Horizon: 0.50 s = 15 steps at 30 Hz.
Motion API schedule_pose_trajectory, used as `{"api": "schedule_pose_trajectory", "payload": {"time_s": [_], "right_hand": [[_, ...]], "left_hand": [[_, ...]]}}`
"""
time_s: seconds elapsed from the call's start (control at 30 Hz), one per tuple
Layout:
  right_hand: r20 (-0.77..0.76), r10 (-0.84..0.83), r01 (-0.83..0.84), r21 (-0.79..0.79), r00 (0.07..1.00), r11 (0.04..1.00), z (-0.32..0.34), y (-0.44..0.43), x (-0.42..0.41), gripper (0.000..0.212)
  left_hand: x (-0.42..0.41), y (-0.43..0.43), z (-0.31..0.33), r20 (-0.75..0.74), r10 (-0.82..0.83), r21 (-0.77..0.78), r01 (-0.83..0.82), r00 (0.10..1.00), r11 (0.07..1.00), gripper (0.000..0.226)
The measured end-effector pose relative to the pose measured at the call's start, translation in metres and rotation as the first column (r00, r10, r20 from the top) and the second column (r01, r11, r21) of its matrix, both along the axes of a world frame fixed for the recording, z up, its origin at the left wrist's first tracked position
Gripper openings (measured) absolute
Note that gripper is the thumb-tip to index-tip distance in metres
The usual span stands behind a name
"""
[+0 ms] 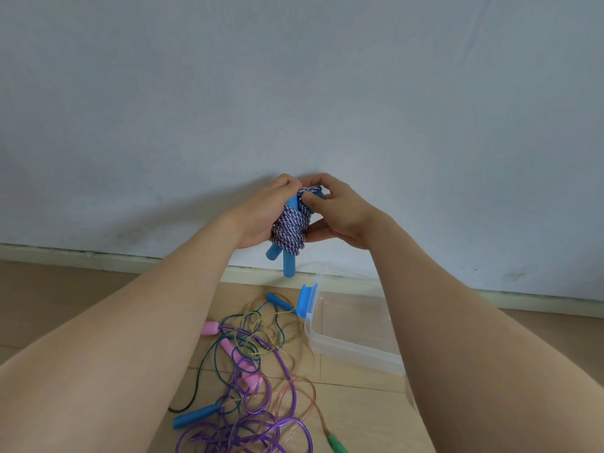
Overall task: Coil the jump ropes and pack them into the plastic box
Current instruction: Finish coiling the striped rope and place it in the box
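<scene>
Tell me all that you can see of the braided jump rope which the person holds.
The braided jump rope is woven in purple, white and dark blue, fabric-like, with two blue handles. It is wound in tight turns around the handles, whose lower ends stick out below. The bundle is held roughly upright in the air, before the wall. The left hand grips its side; the right hand pinches it at the top.
</scene>
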State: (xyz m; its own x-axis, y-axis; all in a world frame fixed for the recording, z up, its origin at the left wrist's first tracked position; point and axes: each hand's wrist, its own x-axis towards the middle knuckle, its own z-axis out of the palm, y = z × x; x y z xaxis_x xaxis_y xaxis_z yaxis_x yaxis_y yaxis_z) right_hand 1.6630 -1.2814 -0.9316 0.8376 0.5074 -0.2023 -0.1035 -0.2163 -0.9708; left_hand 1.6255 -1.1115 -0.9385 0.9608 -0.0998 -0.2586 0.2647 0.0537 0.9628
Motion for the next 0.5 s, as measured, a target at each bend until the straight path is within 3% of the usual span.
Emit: {"api": "schedule_pose_trajectory", "payload": {"time_s": [0.13,0.27,0.4,0.5], "right_hand": [[0.33,-0.085,0.151,-0.179,0.94,0.972,-0.005,0.002,0.005,0.021],[0.616,-0.038,0.249,-0.26,0.787,0.933,-0.005,0.01,0.007,0.018],[0.761,0.069,0.314,-0.345,0.645,0.885,-0.006,0.013,0.008,0.014],[0.764,0.171,0.33,-0.453,0.622,0.828,-0.007,0.017,0.007,0.022]], "left_hand": [[0.001,0.003,-0.001,-0.025,-0.031,0.019,0.031,0.999,0.999,0.012],[0.002,0.004,-0.002,0.01,-0.015,0.006,0.015,1.0,1.0,0.013],[0.005,0.006,-0.01,-0.003,0.071,-0.001,-0.071,0.997,0.997,0.034],[0.006,0.009,-0.012,0.012,0.049,0.031,-0.049,0.999,0.998,0.025]]}}
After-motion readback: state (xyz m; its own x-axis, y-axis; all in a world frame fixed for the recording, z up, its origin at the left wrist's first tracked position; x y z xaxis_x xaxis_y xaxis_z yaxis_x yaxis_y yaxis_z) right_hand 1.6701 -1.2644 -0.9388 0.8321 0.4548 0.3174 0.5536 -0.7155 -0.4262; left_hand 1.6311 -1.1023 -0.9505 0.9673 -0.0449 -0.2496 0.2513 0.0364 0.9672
